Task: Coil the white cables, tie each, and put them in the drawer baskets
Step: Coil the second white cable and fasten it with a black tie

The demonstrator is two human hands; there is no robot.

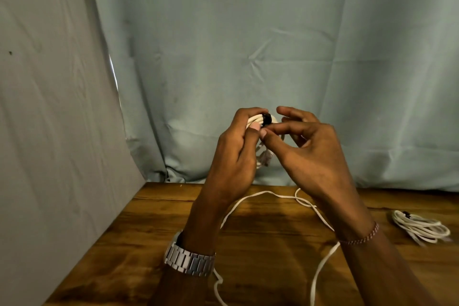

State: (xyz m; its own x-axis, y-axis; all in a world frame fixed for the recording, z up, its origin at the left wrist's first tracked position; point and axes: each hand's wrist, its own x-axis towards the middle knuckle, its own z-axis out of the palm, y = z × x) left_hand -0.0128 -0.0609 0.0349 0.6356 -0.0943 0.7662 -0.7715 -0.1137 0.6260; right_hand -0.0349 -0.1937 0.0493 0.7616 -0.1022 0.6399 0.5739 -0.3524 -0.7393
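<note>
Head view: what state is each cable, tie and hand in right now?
Held cable coil: coiled, raised above the table, black tie round it.
Left hand: grips the coil.
Right hand: thumb tip at the tie.
Loose cable: uncoiled on table.
Tied bundle: coiled, lying on table.

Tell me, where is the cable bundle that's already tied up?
In the head view, the tied cable bundle lies on the wooden table at the far right, beyond the right hand's wrist and apart from the loose cable.
</note>
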